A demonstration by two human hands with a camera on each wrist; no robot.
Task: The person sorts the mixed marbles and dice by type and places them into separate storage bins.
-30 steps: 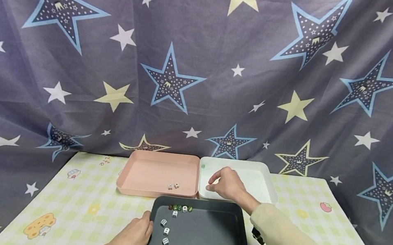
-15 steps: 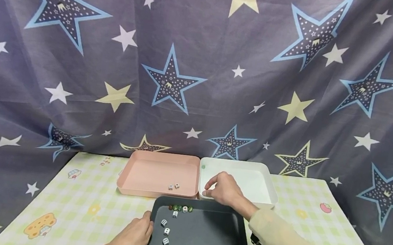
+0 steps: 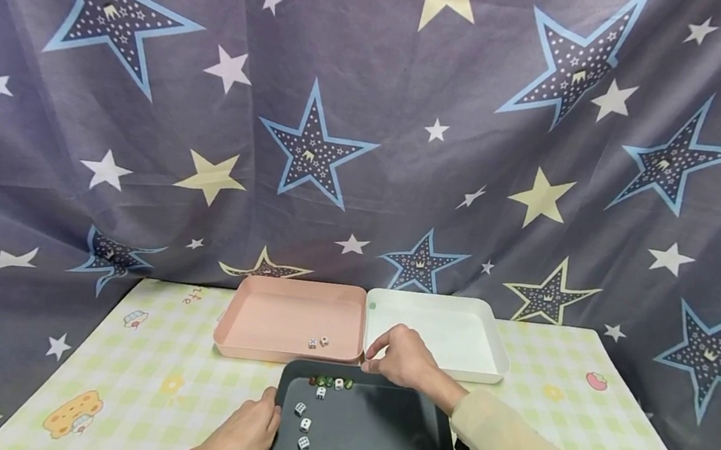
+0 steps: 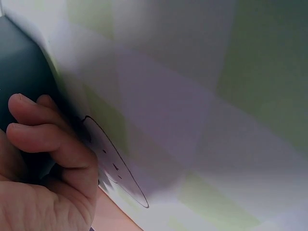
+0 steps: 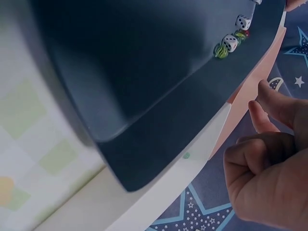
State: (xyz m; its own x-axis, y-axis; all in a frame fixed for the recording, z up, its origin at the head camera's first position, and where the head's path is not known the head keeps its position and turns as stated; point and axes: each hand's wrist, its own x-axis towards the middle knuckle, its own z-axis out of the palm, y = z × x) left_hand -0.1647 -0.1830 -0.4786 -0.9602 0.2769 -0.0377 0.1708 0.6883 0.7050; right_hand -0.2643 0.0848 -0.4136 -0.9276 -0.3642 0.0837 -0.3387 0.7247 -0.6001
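Observation:
A dark grey tray (image 3: pixel 379 448) lies nearest me and holds three white dice (image 3: pixel 304 424) on its left side. A row of small green and dark beads with white dice (image 3: pixel 331 382) lines its far wall. My left hand (image 3: pixel 240 437) grips the tray's left rim, with its fingers (image 4: pixel 43 144) curled against the dark wall (image 4: pixel 19 62). My right hand (image 3: pixel 397 353) hovers over the tray's far rim, fingers loosely bent (image 5: pixel 269 159), and nothing shows in it. The beads and dice (image 5: pixel 231 42) lie ahead of it.
Behind the dark tray stand a pink tray (image 3: pixel 274 312) with two dice (image 3: pixel 318 342) and a white tray (image 3: pixel 456 333) with nothing seen inside. They sit side by side on a checked yellow-green mat (image 3: pixel 166 351). A star-printed curtain (image 3: pixel 374 120) hangs behind the table.
My right hand has drawn back and left from over the white tray to the dark tray's far rim. The left hand and all dice have stayed put.

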